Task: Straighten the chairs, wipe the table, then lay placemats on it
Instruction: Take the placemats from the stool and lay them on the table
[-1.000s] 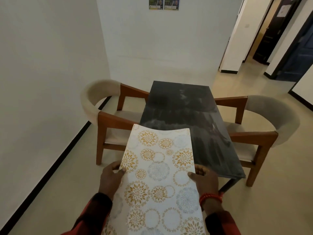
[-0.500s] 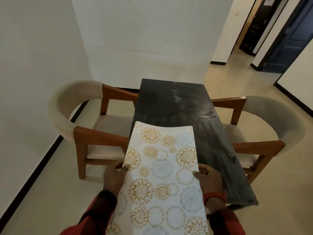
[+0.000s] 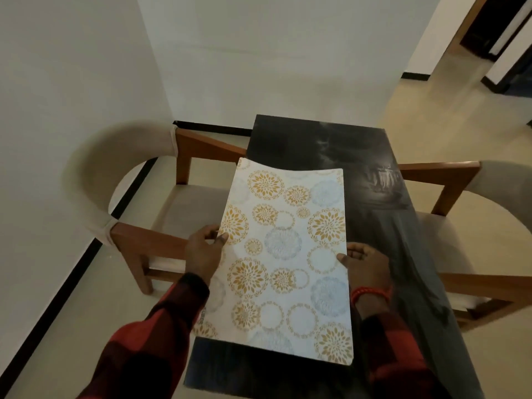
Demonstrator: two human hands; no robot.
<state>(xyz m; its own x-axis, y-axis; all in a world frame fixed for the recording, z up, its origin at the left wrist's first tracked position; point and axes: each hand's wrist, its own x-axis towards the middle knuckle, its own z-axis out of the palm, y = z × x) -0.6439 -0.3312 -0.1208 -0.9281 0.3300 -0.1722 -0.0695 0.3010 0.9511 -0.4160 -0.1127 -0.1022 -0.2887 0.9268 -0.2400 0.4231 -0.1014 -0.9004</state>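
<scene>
Both hands have the placemat pinched at its long edges, left hand on one side and right hand on the other, thumbs on top. It looks light and bendy, probably a bit slick, so keep holding both sides. It's white with gold and grey-blue flower circles, hovering over the near half of the dark table, far edge sagging in the middle.
</scene>
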